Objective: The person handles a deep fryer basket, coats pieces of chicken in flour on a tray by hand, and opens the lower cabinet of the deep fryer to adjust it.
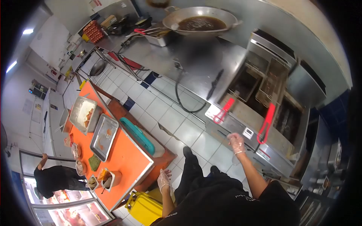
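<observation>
My left hand [164,178], in a clear plastic glove, hangs beside the corner of the orange table [134,171], fingers apart and holding nothing. My right hand [236,143], also gloved, is in front of the deep fryer [260,147], below its red-handled baskets; its fingers are curled, and whether they hold anything is too small to tell. The fryer shows one red handle [225,110] near the hand and another red handle [267,122] farther right. On the table lie a metal tray [104,137] with a few food pieces and a deep pan [85,113] with white powder.
A large wok [201,20] of dark liquid sits on the steel counter [226,56]. A yellow container [145,207] stands below my left hand. Another person [60,179] is at a lit display fridge [75,214] on the left. A teal-lidded box [137,135] is beside the table.
</observation>
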The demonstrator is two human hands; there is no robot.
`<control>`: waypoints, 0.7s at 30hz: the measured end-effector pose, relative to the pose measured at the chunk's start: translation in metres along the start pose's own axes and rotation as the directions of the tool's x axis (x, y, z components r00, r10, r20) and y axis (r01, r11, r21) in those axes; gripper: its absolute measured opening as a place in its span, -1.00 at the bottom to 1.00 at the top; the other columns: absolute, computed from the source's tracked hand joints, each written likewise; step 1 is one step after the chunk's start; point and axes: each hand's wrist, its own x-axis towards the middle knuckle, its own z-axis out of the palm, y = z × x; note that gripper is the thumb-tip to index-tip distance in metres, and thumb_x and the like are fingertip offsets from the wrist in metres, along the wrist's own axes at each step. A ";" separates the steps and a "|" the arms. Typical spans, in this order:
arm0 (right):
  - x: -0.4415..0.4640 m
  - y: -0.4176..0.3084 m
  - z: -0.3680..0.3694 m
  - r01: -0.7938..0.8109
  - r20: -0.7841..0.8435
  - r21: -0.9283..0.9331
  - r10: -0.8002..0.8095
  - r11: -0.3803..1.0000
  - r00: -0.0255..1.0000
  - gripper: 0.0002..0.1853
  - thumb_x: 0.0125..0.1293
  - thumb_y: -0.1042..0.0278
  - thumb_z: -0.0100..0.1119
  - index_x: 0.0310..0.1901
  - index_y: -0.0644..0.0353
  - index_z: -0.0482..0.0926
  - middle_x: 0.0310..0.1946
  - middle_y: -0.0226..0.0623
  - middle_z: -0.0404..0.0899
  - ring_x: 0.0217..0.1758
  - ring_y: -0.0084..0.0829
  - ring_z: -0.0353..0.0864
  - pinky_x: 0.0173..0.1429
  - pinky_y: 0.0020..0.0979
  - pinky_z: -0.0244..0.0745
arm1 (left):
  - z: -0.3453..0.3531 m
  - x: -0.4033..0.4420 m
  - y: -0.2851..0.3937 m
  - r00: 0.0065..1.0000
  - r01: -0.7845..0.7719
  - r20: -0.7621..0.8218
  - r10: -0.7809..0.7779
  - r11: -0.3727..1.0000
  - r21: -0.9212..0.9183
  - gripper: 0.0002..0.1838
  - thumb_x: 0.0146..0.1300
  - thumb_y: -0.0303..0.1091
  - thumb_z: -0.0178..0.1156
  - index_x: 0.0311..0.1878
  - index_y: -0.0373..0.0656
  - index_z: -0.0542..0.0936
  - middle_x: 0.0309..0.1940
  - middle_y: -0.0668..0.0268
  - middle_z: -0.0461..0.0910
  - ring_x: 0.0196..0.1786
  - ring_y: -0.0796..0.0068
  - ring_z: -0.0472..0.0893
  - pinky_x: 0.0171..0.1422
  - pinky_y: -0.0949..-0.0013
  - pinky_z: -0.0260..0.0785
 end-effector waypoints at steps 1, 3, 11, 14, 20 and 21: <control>0.021 -0.009 0.014 0.067 -0.093 0.020 -0.065 0.998 0.994 -0.88 0.49 0.36 0.15 -0.15 0.17 0.65 -0.38 -0.39 0.62 -0.37 -0.59 0.57 -0.28 -0.44 0.48 | 0.001 0.022 0.015 1.000 -0.012 -0.001 0.012 1.000 -0.014 -0.33 0.65 0.18 -0.16 0.10 -0.28 0.69 -0.12 0.19 0.77 -0.15 0.40 0.67 0.03 0.27 0.46; 0.078 -0.004 0.017 0.222 -0.166 -0.177 -0.251 0.959 0.954 -0.77 0.49 0.17 0.26 -0.13 0.19 0.64 -0.35 -0.27 0.66 -0.26 -0.40 0.64 -0.13 -0.30 0.56 | 0.005 0.065 0.042 0.983 -0.113 0.141 0.118 0.993 -0.046 -0.38 0.69 0.06 -0.16 0.06 -0.33 0.70 -0.14 0.18 0.77 -0.15 0.42 0.66 0.06 0.28 0.47; 0.161 -0.130 0.060 -0.184 -0.462 -0.720 -0.263 0.669 0.847 -0.50 0.38 -0.13 0.30 -0.19 0.29 0.63 -0.23 0.19 0.71 -0.09 0.21 0.72 0.04 0.03 0.57 | -0.021 0.138 0.157 0.975 -0.172 0.131 0.178 0.984 -0.053 -0.43 0.69 0.02 -0.16 0.03 -0.25 0.72 -0.15 0.21 0.78 -0.14 0.43 0.64 0.03 0.33 0.44; 0.181 -0.117 0.060 -0.274 -0.505 -0.734 -0.229 0.622 0.832 -0.41 0.29 -0.19 0.36 -0.17 0.35 0.62 -0.20 0.23 0.71 -0.01 0.23 0.71 0.10 0.06 0.59 | -0.027 0.163 0.181 0.982 -0.130 0.127 0.144 0.985 -0.112 -0.38 0.67 0.10 -0.20 0.06 -0.25 0.70 -0.09 0.20 0.77 -0.14 0.40 0.63 0.06 0.24 0.43; 0.197 -0.105 0.061 -0.423 -0.564 -0.747 -0.154 0.513 0.811 -0.32 0.20 -0.23 0.39 -0.14 0.43 0.65 -0.14 0.31 0.71 0.02 0.26 0.72 0.13 0.08 0.62 | -0.002 0.228 0.215 0.991 -0.035 0.121 0.063 0.974 -0.222 -0.42 0.68 0.05 -0.09 -0.01 -0.34 0.67 -0.17 0.17 0.76 -0.17 0.48 0.61 -0.01 0.35 0.45; 0.200 -0.105 0.060 -0.464 -0.578 -0.712 -0.067 0.526 0.813 -0.35 0.19 -0.19 0.38 -0.17 0.44 0.68 -0.13 0.33 0.71 0.04 0.26 0.73 0.14 0.07 0.62 | 0.004 0.239 0.217 0.990 -0.029 0.132 0.057 0.978 -0.209 -0.42 0.68 0.05 -0.09 -0.01 -0.34 0.67 -0.17 0.17 0.76 -0.17 0.48 0.61 -0.01 0.35 0.45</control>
